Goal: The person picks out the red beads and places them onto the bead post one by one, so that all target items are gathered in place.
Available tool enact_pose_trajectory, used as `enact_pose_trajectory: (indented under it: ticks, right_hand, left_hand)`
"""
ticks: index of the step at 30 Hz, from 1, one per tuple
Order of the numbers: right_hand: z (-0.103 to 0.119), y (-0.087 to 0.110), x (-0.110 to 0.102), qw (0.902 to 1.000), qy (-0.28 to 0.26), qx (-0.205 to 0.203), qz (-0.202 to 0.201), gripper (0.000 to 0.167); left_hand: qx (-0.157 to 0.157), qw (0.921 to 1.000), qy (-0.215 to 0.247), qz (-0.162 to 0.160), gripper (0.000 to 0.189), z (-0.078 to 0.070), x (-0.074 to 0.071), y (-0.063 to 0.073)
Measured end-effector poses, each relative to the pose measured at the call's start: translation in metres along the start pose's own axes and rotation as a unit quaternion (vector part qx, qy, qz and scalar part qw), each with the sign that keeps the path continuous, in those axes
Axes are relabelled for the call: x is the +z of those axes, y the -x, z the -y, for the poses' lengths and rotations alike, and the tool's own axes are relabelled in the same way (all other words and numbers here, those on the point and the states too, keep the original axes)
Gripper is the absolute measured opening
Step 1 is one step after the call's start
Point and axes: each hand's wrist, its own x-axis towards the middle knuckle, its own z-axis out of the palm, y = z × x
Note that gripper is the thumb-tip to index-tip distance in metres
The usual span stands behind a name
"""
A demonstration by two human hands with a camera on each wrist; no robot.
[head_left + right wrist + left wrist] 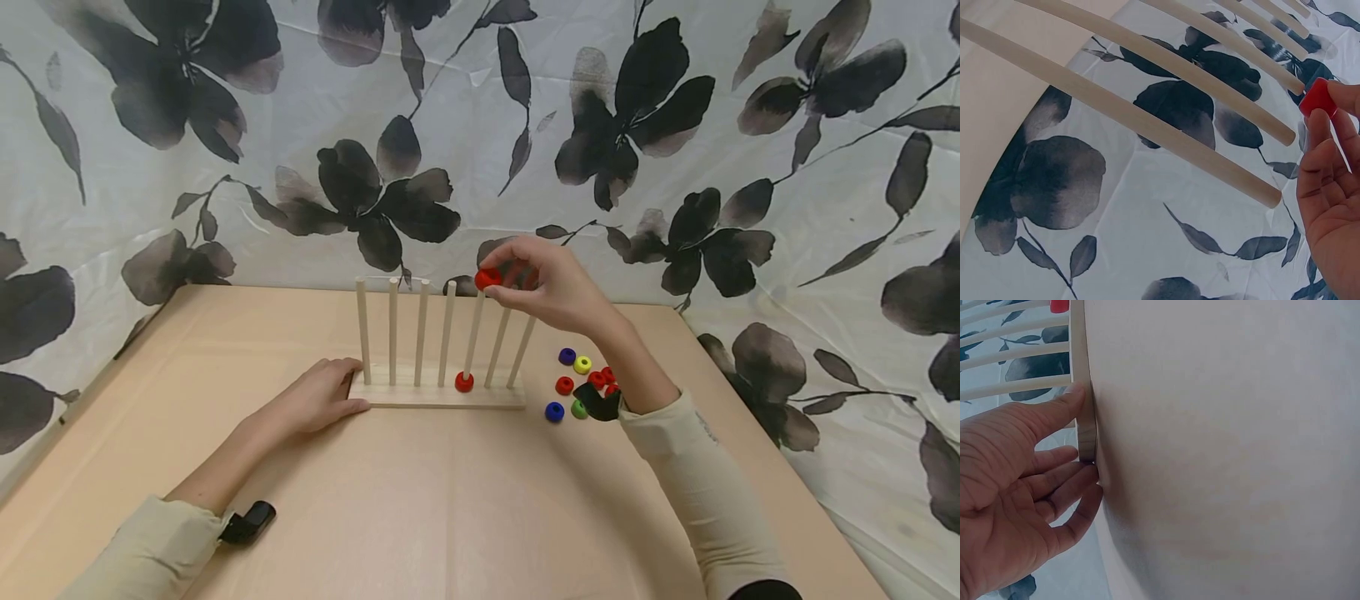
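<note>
A wooden peg rack (405,397), with several upright pegs on a flat base, stands on the table. My left hand (318,398) grips the left end of its base, the thumb (1063,411) at the front edge and the fingers around the end. Between thumb and fingertips my right hand (558,287) pinches a red bead (487,278). That bead is at the tip of the third peg from the right (474,333), level with its top in the right wrist view; whether the peg has entered it I cannot tell. Another red bead (464,382) sits at the foot of that same peg.
To the right of the rack lie loose beads: a purple one (567,357), a yellow one (582,364), a blue one (554,412), a green one (579,409) and several red ones, partly behind the right wrist. A flowered cloth (495,108) hangs behind the table (435,508).
</note>
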Motion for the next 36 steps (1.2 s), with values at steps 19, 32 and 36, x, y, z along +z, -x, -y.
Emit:
enact_pose_trajectory:
  ticks: [19, 32, 36]
  right_hand:
    - [-0.001, 0.004, 0.005, 0.9995, 0.028, 0.015, -0.004, 0.028]
    - [0.003, 0.024, 0.001, 0.9995, 0.019, 0.013, -0.022, 0.028]
    - [0.004, 0.034, 0.001, 0.9994, 0.012, 0.018, -0.026, 0.026]
  left_hand:
    - [0.004, 1.0, -0.001, -0.005, 0.062, 0.002, 0.001, 0.0]
    - [0.006, 1.0, 0.001, -0.007, 0.062, 0.002, 0.001, 0.001]
    - [0.008, 0.9999, 0.0, -0.008, 0.061, 0.002, 0.001, 0.001]
